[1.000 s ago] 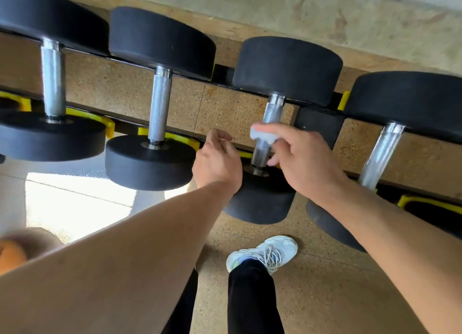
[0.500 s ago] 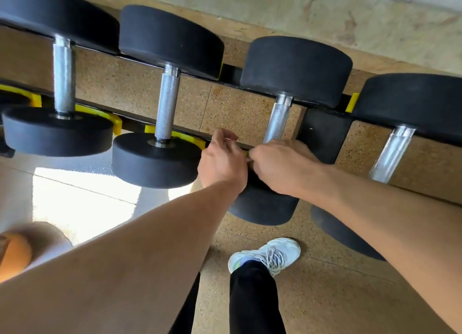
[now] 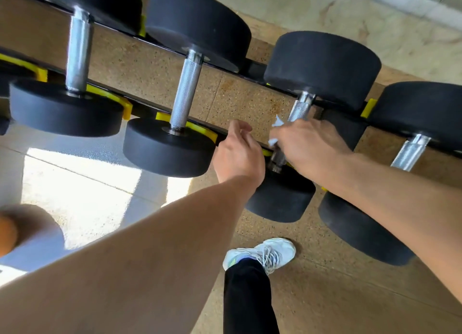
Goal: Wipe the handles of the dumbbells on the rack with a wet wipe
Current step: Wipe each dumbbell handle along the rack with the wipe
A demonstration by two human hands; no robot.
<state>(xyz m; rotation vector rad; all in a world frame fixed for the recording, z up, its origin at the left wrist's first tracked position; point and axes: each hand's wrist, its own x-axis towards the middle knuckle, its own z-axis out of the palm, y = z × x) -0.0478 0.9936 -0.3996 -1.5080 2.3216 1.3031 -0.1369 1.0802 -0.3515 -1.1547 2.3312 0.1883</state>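
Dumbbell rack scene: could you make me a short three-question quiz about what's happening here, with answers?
1. True or false: the right hand is wrapped round a dumbbell handle with the wet wipe.
2. How many chrome handles show in the head view? A) two B) four C) six
3. Fill in: the left hand holds ____.

Key
1. True. White wipe corners poke out beside the right hand's grip on the third handle from the left.
2. B, four.
3. Nothing. Its fingers are loosely curled beside that handle, near the rack's front rail, and whether it touches the rail cannot be told.
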